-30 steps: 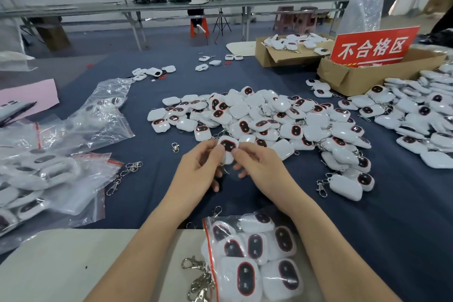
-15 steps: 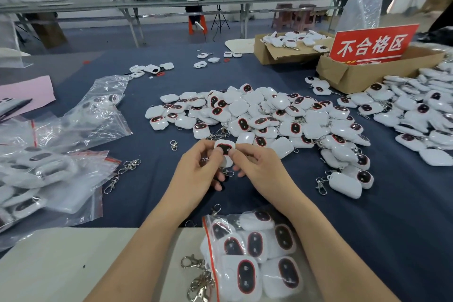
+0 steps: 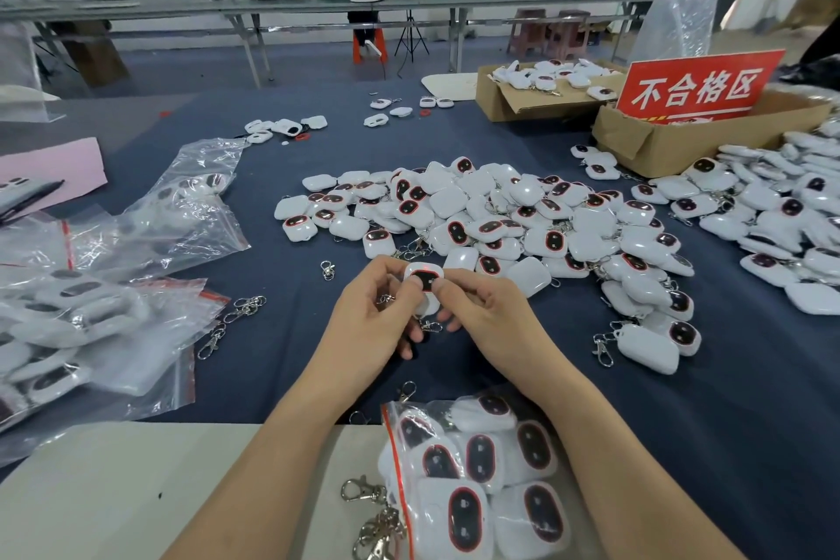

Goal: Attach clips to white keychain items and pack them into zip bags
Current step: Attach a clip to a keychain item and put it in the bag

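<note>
**Both hands pinch one white keychain item at the near edge of the heap**

The central heap (image 3: 522, 218) of white keychain pieces lies on the dark blue cloth (image 3: 750, 400). Far to the left of the heap lie filled zip bags (image 3: 68, 332), overlapping one another and red-striped at the seal. A crumpled clear bag (image 3: 182, 205) with only a few pieces inside lies between them and the heap. Closer in, also on the heap's left, loose metal clips (image 3: 241, 309) rest on the cloth. A single clip (image 3: 326, 269) lies just beside the heap's near-left corner.

At the heap's near edge, the left hand (image 3: 372, 318) and the right hand (image 3: 491, 314) meet around one white keychain item (image 3: 425, 280). Its dark oval window with a red rim faces the camera. Each thumb presses on that face, with the fingers curled behind, so both hands grip the same piece. A bit of metal (image 3: 429, 325) shows just under it, between the hands. I cannot tell whether it is hooked on.

On the near side of the heap, between the forearms, lies a packed zip bag (image 3: 477, 477). It partly rests on the pale tabletop (image 3: 113, 491), and a bunch of clips (image 3: 377, 518) touches its left side.

Off the heap's near-right corner lies a clipped piece (image 3: 645, 348), its clasp pointing left. Beyond the heap to the right stand two open cardboard boxes (image 3: 545, 105), and the nearer one carries a red sign (image 3: 700, 84). Far right of the heap spreads a second heap (image 3: 782, 214).
</note>
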{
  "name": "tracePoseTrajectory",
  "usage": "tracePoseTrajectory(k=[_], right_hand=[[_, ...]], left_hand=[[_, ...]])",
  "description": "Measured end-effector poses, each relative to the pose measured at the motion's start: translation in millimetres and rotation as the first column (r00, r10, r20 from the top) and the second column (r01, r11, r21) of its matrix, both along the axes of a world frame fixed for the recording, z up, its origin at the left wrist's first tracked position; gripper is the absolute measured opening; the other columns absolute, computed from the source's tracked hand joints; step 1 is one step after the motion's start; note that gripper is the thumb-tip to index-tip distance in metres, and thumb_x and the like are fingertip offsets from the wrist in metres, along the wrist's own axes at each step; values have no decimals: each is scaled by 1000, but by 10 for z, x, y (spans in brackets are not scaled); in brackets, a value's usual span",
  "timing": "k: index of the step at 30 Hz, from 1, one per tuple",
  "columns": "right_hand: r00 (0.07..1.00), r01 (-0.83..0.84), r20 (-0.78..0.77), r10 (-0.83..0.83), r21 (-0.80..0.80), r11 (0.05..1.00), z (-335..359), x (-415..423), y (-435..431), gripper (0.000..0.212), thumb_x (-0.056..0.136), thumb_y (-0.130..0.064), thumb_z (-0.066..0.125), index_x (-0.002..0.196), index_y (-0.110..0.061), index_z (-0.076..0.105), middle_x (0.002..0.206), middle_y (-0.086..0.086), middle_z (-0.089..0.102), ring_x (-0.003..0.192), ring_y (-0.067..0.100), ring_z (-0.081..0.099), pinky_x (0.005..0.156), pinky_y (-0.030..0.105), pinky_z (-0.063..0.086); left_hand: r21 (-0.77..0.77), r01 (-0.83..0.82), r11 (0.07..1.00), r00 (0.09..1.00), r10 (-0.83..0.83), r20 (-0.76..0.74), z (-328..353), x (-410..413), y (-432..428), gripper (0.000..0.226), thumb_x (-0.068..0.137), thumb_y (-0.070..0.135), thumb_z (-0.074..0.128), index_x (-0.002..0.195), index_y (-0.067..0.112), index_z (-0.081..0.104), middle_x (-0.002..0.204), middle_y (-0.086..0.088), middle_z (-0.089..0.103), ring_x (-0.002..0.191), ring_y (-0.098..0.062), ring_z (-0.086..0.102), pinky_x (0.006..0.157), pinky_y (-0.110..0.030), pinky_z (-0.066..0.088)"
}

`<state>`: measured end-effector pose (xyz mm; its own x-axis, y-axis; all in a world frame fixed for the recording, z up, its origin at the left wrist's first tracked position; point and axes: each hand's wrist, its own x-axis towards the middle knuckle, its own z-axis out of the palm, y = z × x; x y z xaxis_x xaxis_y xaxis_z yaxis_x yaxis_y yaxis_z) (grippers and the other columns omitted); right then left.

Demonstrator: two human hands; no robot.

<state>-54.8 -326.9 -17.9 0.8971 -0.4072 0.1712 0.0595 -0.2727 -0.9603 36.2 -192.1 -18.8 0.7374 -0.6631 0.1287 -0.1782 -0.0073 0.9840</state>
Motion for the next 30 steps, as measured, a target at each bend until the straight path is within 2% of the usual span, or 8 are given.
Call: tracePoseTrajectory(k=[3, 7, 12, 16, 21, 25, 30], right_hand=[[1000, 10, -3, -10, 27, 1000, 23, -7, 4, 22, 102, -26, 56, 94, -39, 72, 67, -17, 65, 68, -5, 60, 66, 12, 49], [999, 40, 9, -40, 72, 997, 66, -5, 13, 26, 101, -22, 58, 85, -37, 73, 62, -17, 64, 61, -6, 58, 60, 9, 46], [998, 50, 20, -53, 121, 991, 74, -1, 10, 34, 98, -21, 62, 76, -43, 75, 64, -14, 64, 62, -2, 58, 60, 11, 48], [999, 51, 13, -53, 132, 990, 58, 9, -3, 35, 98, -23, 62, 77, -48, 77, 67, -12, 66, 65, 1, 60, 64, 14, 50], [998, 51, 27, -55, 144, 988, 52, 9, 0, 35, 97, -22, 63, 79, -48, 77, 71, -13, 68, 67, 1, 62, 64, 14, 50], [997, 59, 42, -65, 140, 988, 44, 2, 20, 31, 98, -21, 62, 84, -44, 77, 70, -13, 68, 67, 0, 62, 63, 13, 50], [997, 59, 38, -65, 146, 988, 37, -1, 21, 22, 99, -20, 60, 97, -36, 75, 68, -12, 68, 68, -1, 62, 65, 14, 50]], left_hand=[[-5, 2, 1000, 1000, -2, -2, 4, -9, -6, 11, 103, 28, 57, 101, 22, 66, 81, -2, 63, 61, -15, 63, 52, -26, 53], [-37, 10, 999, 1000, -11, -20, 5, -26, -6, 13, 104, 25, 56, 102, 25, 69, 86, -5, 66, 65, -15, 64, 54, -27, 53], [-44, 58, 997, 998, -59, -4, 19, -30, 8, 27, 100, 20, 57, 116, 38, 69, 90, -3, 68, 69, -16, 67, 60, -28, 56], [-23, 86, 996, 996, -86, 15, 35, -38, 11, 35, 92, 22, 57, 114, 48, 67, 90, 4, 72, 72, -14, 68, 62, -27, 57], [-7, 89, 996, 995, -89, 39, 23, -25, 21, 40, 98, 14, 58, 118, 48, 64, 93, 1, 73, 74, -15, 69, 63, -26, 57], [-2, 82, 997, 996, -82, 45, 17, -24, 24, 40, 98, 14, 58, 120, 46, 64, 93, -3, 72, 75, -15, 69, 63, -26, 58], [-13, 77, 997, 995, -76, 60, 17, -25, 17, 40, 97, 12, 58, 123, 42, 63, 87, -13, 63, 65, -10, 60, 60, -25, 56]])
